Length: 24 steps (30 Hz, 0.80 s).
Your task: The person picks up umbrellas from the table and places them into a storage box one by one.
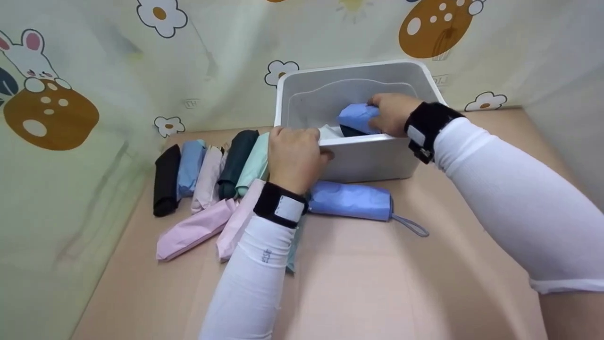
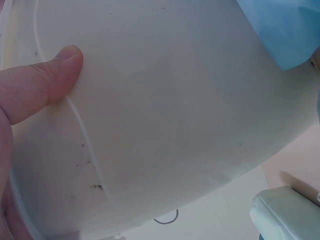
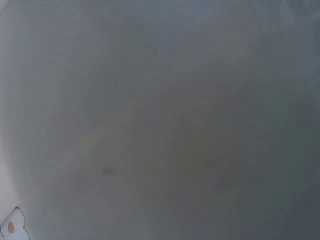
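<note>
A white plastic bin [image 1: 368, 160] stands at the back, tilted slightly. My left hand [image 1: 295, 158] grips its front-left rim; in the left wrist view the thumb [image 2: 62, 72] lies against the bin's wall [image 2: 165, 115]. Inside the bin, my right hand [image 1: 395, 113] holds a blue folded umbrella [image 1: 357, 117], with something dark under it. A second blue folded umbrella [image 1: 351, 200], with a grey wrist loop, lies in front of the bin. The right wrist view is filled by a blurred grey surface [image 3: 160, 120], and the right hand does not show there.
Left of the bin lie several folded umbrellas: black [image 1: 166, 182], light blue [image 1: 190, 165], dark green [image 1: 237, 163], mint [image 1: 254, 165] and pink [image 1: 196, 230]. Another pink one [image 1: 238, 226] is partly behind the left forearm. A patterned curtain [image 1: 226, 66] hangs behind the tan tabletop [image 1: 358, 283].
</note>
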{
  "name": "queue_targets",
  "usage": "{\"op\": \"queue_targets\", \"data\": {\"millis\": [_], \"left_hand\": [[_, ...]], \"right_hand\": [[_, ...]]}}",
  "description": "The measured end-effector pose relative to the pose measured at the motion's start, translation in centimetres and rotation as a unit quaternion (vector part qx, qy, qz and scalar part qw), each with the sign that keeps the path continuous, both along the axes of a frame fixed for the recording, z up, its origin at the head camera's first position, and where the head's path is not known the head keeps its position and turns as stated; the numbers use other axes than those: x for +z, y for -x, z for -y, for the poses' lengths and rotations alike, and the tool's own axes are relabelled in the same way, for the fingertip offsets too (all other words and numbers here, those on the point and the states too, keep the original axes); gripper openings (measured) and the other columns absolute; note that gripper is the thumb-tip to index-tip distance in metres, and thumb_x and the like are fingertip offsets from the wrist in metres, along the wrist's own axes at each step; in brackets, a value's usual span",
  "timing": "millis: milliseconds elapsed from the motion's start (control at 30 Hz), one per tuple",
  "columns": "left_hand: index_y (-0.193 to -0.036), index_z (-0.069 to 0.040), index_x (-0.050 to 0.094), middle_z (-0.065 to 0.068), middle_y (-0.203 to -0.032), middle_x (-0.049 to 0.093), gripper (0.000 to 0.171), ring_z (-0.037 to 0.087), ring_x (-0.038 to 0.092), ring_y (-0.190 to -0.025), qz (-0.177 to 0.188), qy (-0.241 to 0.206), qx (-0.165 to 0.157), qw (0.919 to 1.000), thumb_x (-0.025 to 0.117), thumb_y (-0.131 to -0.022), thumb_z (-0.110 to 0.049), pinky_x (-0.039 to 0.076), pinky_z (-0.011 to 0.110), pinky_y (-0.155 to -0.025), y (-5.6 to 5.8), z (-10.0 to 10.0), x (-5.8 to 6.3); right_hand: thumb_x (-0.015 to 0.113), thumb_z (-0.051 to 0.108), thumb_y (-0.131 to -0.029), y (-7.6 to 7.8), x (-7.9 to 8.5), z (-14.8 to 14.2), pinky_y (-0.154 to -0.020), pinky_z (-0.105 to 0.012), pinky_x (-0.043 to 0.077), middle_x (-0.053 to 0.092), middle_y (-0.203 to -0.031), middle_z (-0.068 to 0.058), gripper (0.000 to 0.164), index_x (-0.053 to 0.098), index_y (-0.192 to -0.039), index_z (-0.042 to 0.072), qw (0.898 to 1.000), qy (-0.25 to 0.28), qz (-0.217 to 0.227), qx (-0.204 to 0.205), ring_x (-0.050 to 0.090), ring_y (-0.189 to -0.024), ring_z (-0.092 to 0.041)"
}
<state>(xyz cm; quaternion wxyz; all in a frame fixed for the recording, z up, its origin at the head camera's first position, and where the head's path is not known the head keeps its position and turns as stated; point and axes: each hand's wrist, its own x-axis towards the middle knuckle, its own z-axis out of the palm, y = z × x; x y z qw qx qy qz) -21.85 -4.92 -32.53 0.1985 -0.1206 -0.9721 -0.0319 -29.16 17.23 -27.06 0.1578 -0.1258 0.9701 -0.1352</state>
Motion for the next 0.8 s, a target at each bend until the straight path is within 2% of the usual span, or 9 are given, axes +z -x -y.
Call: {"op": "queue_targets", "data": {"millis": [100, 300, 400, 533, 800], "left_hand": [[-0.101, -0.015, 0.078, 0.005, -0.089, 0.079, 0.038, 0.03, 0.075, -0.099, 0.002, 0.002, 0.002, 1.0, 0.08, -0.088, -0.051, 0.046, 0.047, -0.099, 0.03, -0.03, -0.1], [-0.095, -0.016, 0.077, 0.004, -0.083, 0.078, 0.038, 0.031, 0.074, -0.094, -0.016, 0.001, 0.003, 0.9999, 0.082, -0.086, -0.053, 0.046, 0.047, -0.098, 0.19, 0.09, -0.29], [-0.095, -0.016, 0.077, 0.004, -0.083, 0.077, 0.039, 0.03, 0.074, -0.093, -0.014, 0.001, 0.004, 0.9999, 0.082, -0.086, -0.053, 0.046, 0.046, -0.097, 0.18, 0.1, -0.24], [-0.097, -0.015, 0.077, 0.005, -0.085, 0.078, 0.039, 0.03, 0.074, -0.094, -0.009, 0.006, 0.001, 0.9999, 0.081, -0.087, -0.053, 0.046, 0.047, -0.097, 0.2, 0.08, -0.17], [-0.094, -0.015, 0.077, 0.005, -0.085, 0.078, 0.038, 0.031, 0.075, -0.094, -0.015, 0.007, -0.002, 0.9999, 0.082, -0.086, -0.051, 0.047, 0.047, -0.095, 0.2, 0.11, -0.02]], "right_hand": [[0.057, 0.027, -0.101, 0.42, -0.22, 0.34, -0.124, -0.056, 0.031, 0.046, -0.158, -0.031, 0.072, 0.032, -0.162, 0.0, 1.0, -0.027, 0.008, 0.009, 0.046, -0.144, -0.046], [0.063, 0.034, -0.098, 0.88, -0.75, 0.53, -0.124, -0.057, 0.031, 0.045, -0.158, -0.032, 0.078, 0.033, -0.161, -0.003, 0.999, -0.038, 0.008, 0.008, 0.046, -0.143, -0.047], [0.062, 0.034, -0.098, 0.79, -0.67, 0.57, -0.122, -0.057, 0.034, 0.049, -0.154, -0.033, 0.077, 0.036, -0.159, -0.006, 0.999, -0.038, 0.007, 0.003, 0.049, -0.14, -0.047], [0.057, 0.029, -0.101, 0.79, -0.56, 0.55, -0.123, -0.057, 0.033, 0.048, -0.154, -0.035, 0.074, 0.033, -0.158, -0.01, 0.999, -0.039, 0.004, 0.007, 0.047, -0.143, -0.049], [0.051, 0.02, -0.102, 1.09, -0.64, 0.44, -0.126, -0.055, 0.03, 0.043, -0.158, -0.035, 0.068, 0.029, -0.16, -0.01, 0.999, -0.039, -0.003, 0.018, 0.041, -0.15, -0.048]]}}
